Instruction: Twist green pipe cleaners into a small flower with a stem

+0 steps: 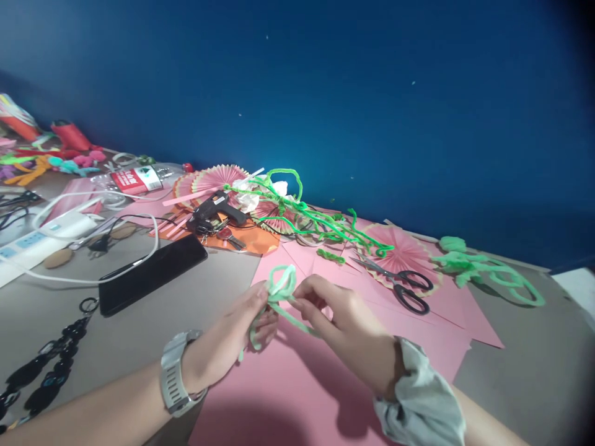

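Note:
My left hand (235, 337) and my right hand (339, 322) both pinch a light green pipe cleaner (280, 286) that is bent into loops between them. They hold it just above a pink paper sheet (297, 384) on the grey table. A watch sits on my left wrist and a grey scrunchie on my right. Black-handled scissors (400, 284) lie on the pink paper beyond my right hand.
A black phone (151, 272) lies to the left. Behind it are a black glue gun (217, 209), pink paper fans (218, 178), tangled green pipe cleaners (320, 220), more light green ones (483, 269) at right, a white power strip (37, 238), a black chain (41, 365) and a blue wall.

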The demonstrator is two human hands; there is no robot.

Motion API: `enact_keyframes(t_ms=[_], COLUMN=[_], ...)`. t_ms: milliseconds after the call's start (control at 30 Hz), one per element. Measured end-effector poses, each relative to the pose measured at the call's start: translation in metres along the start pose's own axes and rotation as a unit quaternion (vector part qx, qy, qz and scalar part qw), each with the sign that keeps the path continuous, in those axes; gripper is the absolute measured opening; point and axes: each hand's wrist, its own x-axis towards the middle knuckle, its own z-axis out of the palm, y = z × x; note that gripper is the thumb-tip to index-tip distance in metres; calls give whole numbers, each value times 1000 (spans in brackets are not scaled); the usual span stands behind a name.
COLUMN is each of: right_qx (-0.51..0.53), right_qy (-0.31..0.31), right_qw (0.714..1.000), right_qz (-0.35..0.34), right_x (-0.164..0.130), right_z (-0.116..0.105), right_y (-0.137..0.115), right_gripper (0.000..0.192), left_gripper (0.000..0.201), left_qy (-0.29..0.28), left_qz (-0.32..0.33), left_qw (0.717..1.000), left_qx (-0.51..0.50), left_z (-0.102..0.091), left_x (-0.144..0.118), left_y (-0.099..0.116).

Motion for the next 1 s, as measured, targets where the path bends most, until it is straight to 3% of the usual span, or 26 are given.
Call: enact_keyframes(t_ms=[200,400,467,600,733,1000], right_qx=[89,152,126,62,28,-23], right_qy=[-93,-244,-295,-384,-367,-187], right_qw=[992,957,947,921,928,982], right_qz=[2,-30,-34,-36,-53,13], right_x=[9,11,10,6,3,-7], right_z=[-19,-36,-39,-40,-38,-36], right_y=[10,14,13,10,3,-22], right_gripper=[15,14,11,6,6,13], left_gripper=[32,40,40,34,27,30], left_qy=[-57,-181,-235,-304,-301,-210], left_qz=[-16,-43,-47,6,43,46], left_qw=[998,979,957,872,834,858], left_qx=[-2,80,164,384,461,466], left_z=[-4,-8,-6,1,4,10], left_x=[-1,-7,-8,-11,-14,-14], left_y=[0,3,8,11,5,8])
